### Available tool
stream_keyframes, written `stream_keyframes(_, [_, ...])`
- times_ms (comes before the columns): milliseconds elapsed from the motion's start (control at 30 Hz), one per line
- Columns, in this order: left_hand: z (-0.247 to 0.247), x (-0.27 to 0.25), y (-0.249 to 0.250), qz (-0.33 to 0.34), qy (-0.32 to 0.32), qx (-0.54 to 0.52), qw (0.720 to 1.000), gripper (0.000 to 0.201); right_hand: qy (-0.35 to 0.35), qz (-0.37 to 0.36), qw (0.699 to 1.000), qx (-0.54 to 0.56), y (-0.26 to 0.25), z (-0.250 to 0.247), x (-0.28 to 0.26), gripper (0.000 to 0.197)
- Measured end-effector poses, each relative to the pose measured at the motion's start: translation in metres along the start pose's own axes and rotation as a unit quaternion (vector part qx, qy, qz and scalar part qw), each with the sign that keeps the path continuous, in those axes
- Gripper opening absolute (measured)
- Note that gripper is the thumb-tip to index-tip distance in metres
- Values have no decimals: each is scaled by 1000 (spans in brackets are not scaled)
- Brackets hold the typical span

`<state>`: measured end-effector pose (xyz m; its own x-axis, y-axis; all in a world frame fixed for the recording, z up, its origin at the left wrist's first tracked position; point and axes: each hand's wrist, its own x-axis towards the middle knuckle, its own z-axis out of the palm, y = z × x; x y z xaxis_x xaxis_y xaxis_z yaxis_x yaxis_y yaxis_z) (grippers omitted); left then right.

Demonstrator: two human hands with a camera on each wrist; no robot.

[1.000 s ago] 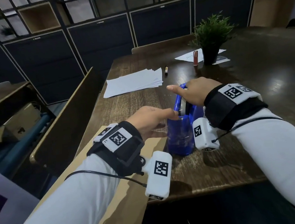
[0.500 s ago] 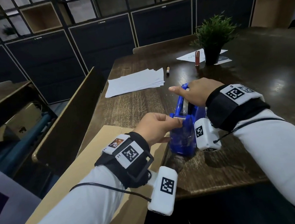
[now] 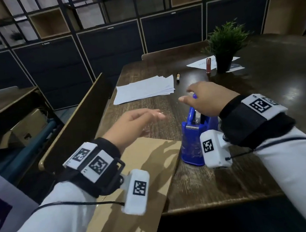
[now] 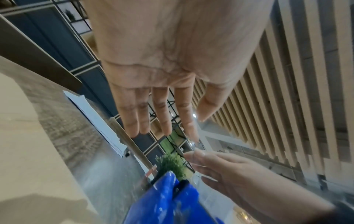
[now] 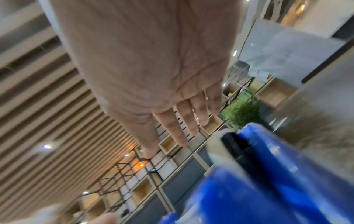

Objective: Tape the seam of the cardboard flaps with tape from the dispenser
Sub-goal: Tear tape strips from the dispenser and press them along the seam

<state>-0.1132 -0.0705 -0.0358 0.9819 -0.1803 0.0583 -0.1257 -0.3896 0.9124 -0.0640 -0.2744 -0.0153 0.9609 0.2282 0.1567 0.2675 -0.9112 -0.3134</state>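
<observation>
Both hands hover above the work, neither gripping. The left hand is held flat with its 4 fingers straight and close together and the thumb apart, as the left wrist view confirms. A faint clear strip seems to cling at its fingertips, but blur makes it impossible to confirm that tape is attached. The right hand is spread and relaxed just above the top of the blue tape dispenser, fingers extended; whether it touches the dispenser cannot be told.

The dispenser stands upright on the table, directly under the right hand and just right of the left wrist. The cardboard lies flat beneath the left forearm, its far corner just beside the dispenser base and its near part overhanging the table edge. No seam between flaps can be made out from any view.

Assessment: the step in hand appears to be drawing a length of tape off the dispenser, and it is early in the task, as no tape is visible on the cardboard. To do it well, the right hand should bear down on the dispenser so that it does not lift or slide, while the left hand pinches the free end, pulls level toward the cardboard and tears downward across the metal cutter. The strip should be kept taut and off the fingers to avoid folding on itself.

Writing: no brand or text is legible. The wrist units carry only square black-and-white coded markers.
</observation>
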Motion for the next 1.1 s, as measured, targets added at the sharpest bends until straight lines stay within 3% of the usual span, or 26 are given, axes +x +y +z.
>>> stream_keyframes(100, [-17,-2,-7,0,45,-38,998,37,18,-77,995,68,-33,3,-7,26])
stream_keyframes(167, [-24,-3,-13,3,61,-34,998,39,27,-96,988,118,-50,8,-7,18])
stream_keyframes(500, [-50,-17,-33,25,83,-39,995,41,3,-116,960,256,-85,29,-1,13])
stream_keyframes(800, [-59,-16,-43,25,97,-42,994,38,18,-123,964,235,-97,35,2,12])
stream_keyframes(933, [-62,-10,-45,19,119,-8,993,40,52,-163,967,188,-104,41,2,13])
stream_keyframes(1100, [-71,0,-55,-9,113,55,992,39,46,-144,957,249,-109,47,8,13])
